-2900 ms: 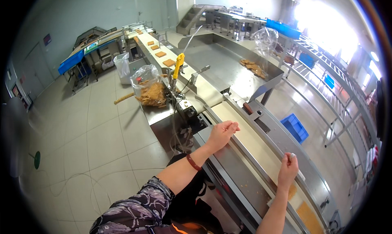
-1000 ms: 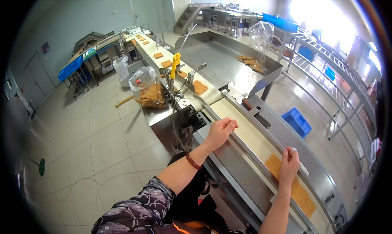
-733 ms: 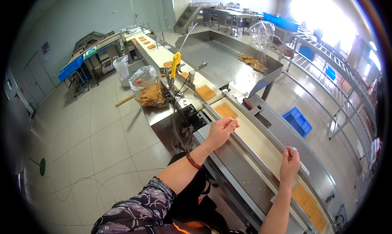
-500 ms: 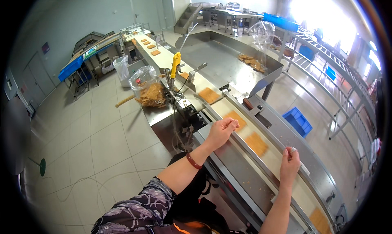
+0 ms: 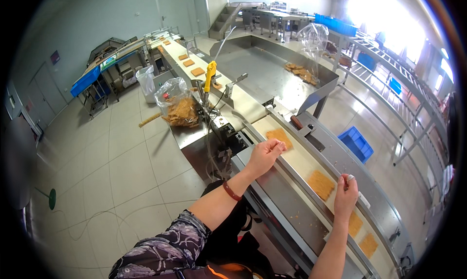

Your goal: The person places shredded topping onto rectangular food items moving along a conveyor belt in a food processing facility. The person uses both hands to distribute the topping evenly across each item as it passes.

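Over the near belt [image 5: 299,161], holds both hands out, one to each side, with forearms rising from the lower edge. Carries the left hand [image 5: 265,155] above the left rail [image 5: 311,201], wrist lightly bent, fingers curled into a loose, nearly closed fist with thumb laid against them. Wears a red-brown bracelet [image 5: 231,191] on that wrist, below it a patterned sleeve [image 5: 163,242]. Raises the right hand [image 5: 345,198] near the right rail [image 5: 323,163], likewise curled, thumb and forefinger drawn together on top. Cannot tell, with palms hidden, of anything gripped inside, nor the kind of white bit at the right fingertips.

Shows four tan squares [image 5: 321,185] flat on the near belt: one just beyond the left fingers, one between the hands, two lower down beside the right forearm. Keeps both hands in nearly the same pose as half a second ago. Differs from then in the squares: two now beside the right forearm, against one near the lower end before; one gone from the joint with the far belt [image 5: 242,102].
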The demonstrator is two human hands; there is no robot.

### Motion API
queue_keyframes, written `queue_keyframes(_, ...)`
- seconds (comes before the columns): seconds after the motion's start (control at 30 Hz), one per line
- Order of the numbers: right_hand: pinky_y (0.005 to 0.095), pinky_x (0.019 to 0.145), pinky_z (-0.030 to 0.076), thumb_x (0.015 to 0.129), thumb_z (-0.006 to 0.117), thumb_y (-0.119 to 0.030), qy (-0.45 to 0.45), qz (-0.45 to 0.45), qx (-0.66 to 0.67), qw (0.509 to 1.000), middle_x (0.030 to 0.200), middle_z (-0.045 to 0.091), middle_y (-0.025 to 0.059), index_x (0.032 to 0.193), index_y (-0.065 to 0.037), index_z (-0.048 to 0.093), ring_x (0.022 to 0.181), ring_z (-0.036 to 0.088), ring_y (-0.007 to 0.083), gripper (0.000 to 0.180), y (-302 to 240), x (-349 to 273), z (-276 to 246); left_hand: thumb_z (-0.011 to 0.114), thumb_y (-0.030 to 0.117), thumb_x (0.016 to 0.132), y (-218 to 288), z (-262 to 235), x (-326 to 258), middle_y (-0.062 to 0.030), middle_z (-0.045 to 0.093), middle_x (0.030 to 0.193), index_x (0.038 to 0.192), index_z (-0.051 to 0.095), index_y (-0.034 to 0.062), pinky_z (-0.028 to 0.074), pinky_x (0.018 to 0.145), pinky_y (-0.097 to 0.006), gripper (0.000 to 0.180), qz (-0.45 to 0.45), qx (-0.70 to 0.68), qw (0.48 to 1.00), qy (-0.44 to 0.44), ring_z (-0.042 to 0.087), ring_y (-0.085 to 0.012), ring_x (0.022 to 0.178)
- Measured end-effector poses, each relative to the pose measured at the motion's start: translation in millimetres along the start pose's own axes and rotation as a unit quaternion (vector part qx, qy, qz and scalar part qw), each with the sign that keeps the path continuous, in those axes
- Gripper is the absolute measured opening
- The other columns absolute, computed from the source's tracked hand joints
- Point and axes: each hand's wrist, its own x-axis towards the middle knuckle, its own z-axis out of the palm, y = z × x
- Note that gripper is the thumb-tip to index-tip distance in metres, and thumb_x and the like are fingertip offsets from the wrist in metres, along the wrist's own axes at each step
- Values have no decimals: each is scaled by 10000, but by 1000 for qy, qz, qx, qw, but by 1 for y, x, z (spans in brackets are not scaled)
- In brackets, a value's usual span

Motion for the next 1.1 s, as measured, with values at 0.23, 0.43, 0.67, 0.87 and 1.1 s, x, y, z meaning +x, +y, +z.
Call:
queue_keyframes(0.23,368,755,507,1010,638,-149,-5,7,-6,1000,893,659,112,1021,2,675,803,614,232,156,-2,0,-1,615,292,1062,-8,4,2,39,590,696,988,746,25,407,612,-245,307,53,-4,998,34,481,-38,663)
queue_keyframes(0.43,370,758,508,1007,639,-144,2,-6,-9,1000,902,665,112,1029,-2,679,804,619,238,150,3,-1,0,616,290,1060,-11,5,2,38,590,696,987,745,22,408,612,-245,306,62,-5,997,37,481,-39,664)
queue_keyframes(0.67,365,751,501,1008,645,-149,-1,-2,-9,1000,893,656,106,1022,-3,674,799,616,227,150,-1,-1,0,619,278,1058,-4,5,0,43,590,693,979,740,18,410,617,-244,298,57,-2,997,42,481,-39,658)
queue_keyframes(0.87,363,749,501,1011,645,-154,-5,2,-7,1000,892,654,102,1019,-1,671,791,610,216,155,-2,-1,0,626,273,1058,-6,3,1,45,599,694,967,738,19,407,607,-241,292,55,4,998,33,478,-33,651)
queue_keyframes(1.1,367,747,502,1009,643,-150,9,-9,-1,1000,895,657,104,1025,0,674,787,609,220,155,6,-1,3,622,283,1062,-4,5,2,42,593,690,964,738,21,411,611,-241,303,62,-5,997,39,479,-34,657)
